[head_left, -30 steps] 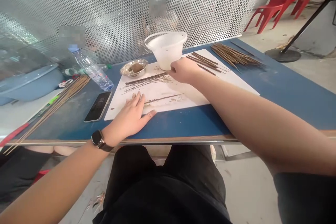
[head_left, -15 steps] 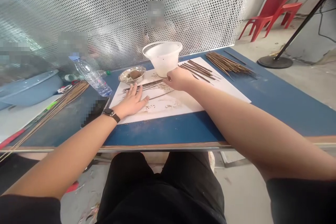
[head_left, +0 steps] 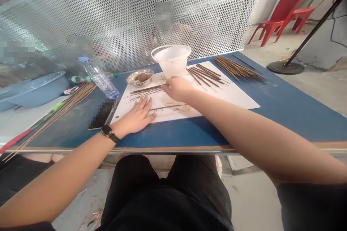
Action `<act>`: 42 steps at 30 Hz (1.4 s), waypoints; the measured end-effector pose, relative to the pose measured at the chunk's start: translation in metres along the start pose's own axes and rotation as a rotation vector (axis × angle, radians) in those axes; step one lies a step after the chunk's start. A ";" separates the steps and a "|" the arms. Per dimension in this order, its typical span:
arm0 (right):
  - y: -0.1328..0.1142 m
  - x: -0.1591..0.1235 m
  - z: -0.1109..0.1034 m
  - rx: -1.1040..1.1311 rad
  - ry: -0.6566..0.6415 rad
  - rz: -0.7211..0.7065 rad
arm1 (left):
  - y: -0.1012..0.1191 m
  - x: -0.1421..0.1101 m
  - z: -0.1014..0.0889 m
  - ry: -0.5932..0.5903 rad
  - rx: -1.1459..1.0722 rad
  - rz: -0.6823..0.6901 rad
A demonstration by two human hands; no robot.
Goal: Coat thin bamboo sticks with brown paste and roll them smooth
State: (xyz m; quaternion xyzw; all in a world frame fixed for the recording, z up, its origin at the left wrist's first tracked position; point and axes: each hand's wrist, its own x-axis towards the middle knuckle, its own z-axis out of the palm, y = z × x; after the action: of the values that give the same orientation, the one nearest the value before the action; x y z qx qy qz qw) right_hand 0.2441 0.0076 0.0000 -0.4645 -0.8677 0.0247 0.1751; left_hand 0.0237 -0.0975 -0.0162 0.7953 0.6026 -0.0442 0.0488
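My left hand (head_left: 137, 115), with a watch on the wrist, lies spread and flat on a white board (head_left: 238, 97) near its front left edge. A single brown incense stick (head_left: 173, 106) lies crosswise, its left end by my left thumb and forefinger. Just beyond are several incense sticks (head_left: 148, 89) in a row, their thin bare ends pointing left. My right hand (head_left: 177, 88) is closed in a pinch at the right ends of that row; the palm hides part of the grip. Brown crumbs are scattered on the board.
Behind my right hand stands a white plastic tub (head_left: 173, 59). A metal bowl (head_left: 132, 79) holds a brown lump. More coated sticks (head_left: 208, 74) lie right, with a bundle (head_left: 235, 68) beyond. At left are a water bottle (head_left: 100, 79), phone (head_left: 101, 115), thin bare sticks (head_left: 65, 106) and blue basin (head_left: 35, 90).
My right hand has slid left along the row of sticks. My left hand has drawn slightly nearer the front edge, leaving more of the sticks showing. The view has shifted a little.
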 end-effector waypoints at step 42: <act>-0.048 -0.001 0.046 -0.160 -0.295 0.249 | -0.017 0.055 0.003 0.091 -0.093 0.072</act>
State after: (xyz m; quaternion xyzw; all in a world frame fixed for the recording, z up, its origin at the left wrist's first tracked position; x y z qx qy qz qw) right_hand 0.1918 -0.0146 -0.0333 -0.5720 -0.8190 0.0449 0.0046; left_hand 0.0217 -0.0403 -0.0265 0.8147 0.5764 0.0219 0.0595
